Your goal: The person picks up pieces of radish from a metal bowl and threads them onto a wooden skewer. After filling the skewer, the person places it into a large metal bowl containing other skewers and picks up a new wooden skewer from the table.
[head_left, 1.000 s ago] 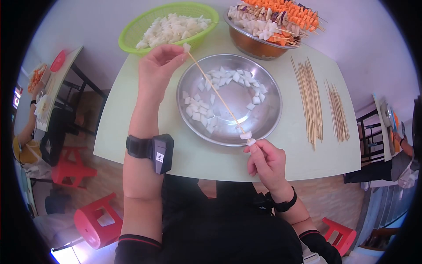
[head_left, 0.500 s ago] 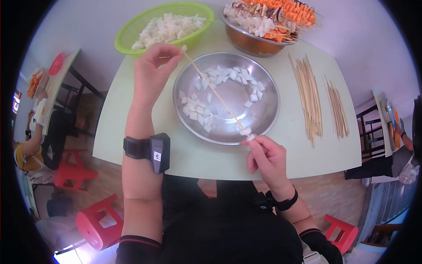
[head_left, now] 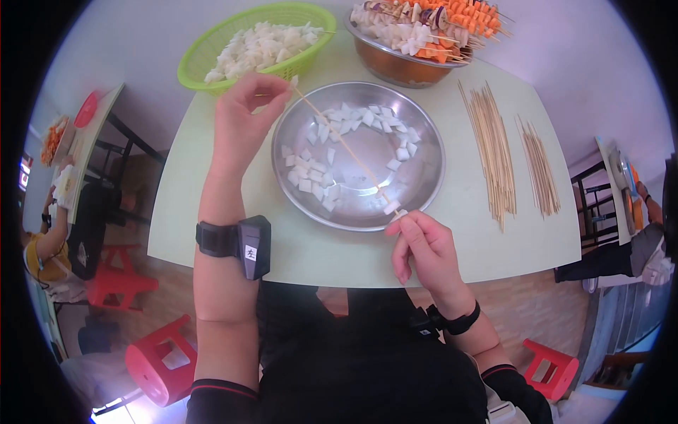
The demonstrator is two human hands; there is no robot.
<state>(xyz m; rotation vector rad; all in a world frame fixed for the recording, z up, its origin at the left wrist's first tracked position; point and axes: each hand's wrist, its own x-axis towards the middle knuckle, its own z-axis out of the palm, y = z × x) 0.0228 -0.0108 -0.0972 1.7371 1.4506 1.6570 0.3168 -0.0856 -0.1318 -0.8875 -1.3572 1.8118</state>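
Bamboo skewer: left hand fingers pinch white cube onto tip, cube still unadvanced; right hand fingers clamped on butt end, over steel basin

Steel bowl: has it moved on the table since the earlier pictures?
No. The steel bowl keeps the same place between the green basket and the loose skewers; only the camera shifted.
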